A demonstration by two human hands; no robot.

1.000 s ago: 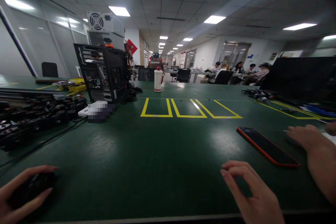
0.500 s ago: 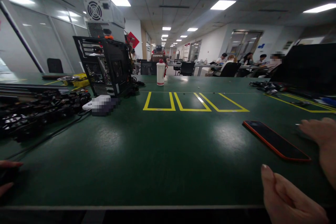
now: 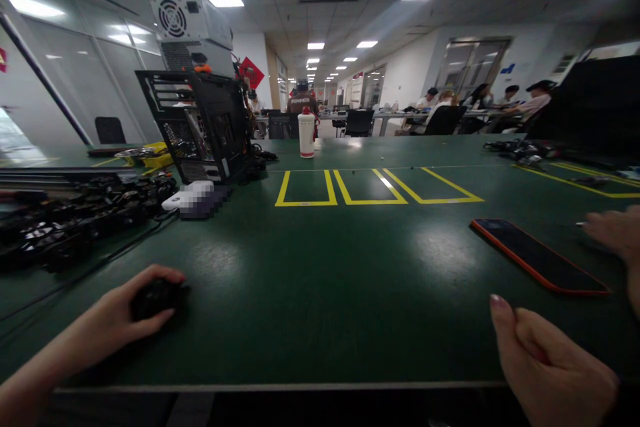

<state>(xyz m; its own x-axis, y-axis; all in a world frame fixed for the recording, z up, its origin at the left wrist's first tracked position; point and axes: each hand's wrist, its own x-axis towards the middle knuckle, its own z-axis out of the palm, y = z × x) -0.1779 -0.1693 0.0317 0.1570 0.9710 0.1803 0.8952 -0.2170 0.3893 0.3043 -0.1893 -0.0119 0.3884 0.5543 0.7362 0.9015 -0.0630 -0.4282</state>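
My left hand (image 3: 125, 307) is closed around a black rounded object (image 3: 155, 297), shaped like a computer mouse, at the front left of the green table (image 3: 300, 267). Its thumb and fingers grip opposite sides, low over the tabletop or resting on it; I cannot tell which. At the lower right, by the front edge, my right hand (image 3: 550, 360) is loosely curled with the thumb up, and nothing shows in it. Beyond it lies a phone with an orange-red case (image 3: 540, 257), apart from the hand.
Another person's hand (image 3: 613, 230) rests at the right edge past the phone. Yellow tape outlines (image 3: 307, 203) mark the table's middle. Behind stands a white bottle (image 3: 307, 135). To the left are an open computer case (image 3: 200, 123), a white-and-dark device (image 3: 197, 199) and a heap of black parts (image 3: 85, 220).
My left hand has come in from the left edge, moving right with the black object. My right hand stays curled in nearly the same place. The view has shifted slightly.
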